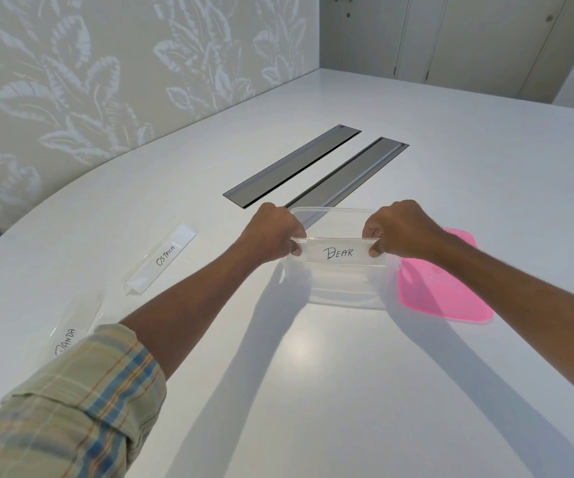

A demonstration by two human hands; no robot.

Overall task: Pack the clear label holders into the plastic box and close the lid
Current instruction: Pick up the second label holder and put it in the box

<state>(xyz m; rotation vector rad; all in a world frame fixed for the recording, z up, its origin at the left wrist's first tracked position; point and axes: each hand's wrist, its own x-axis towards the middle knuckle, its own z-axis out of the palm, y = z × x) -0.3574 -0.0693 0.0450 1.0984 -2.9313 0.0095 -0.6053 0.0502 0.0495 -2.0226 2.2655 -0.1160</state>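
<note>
So the BEAR holder is pinched at both ends, left hand on one end and right hand on the other, each grip closed tight on it, and it's sitting right over the open plastic box. Best move, I reckon: keep it level, drop both ends together so it lies flat along the box's length, and let go only once it's resting inside. Off to the left of the left grip, the OSTRICH holder and the PANDA holder wait on the tabletop, well apart from the box. The pink lid lies just right of the right grip, beside the box. Hard to tell: the box walls are nearly invisible, I can't say if anything's inside yet, and the sleeve cuts off part of the PANDA one.
</note>
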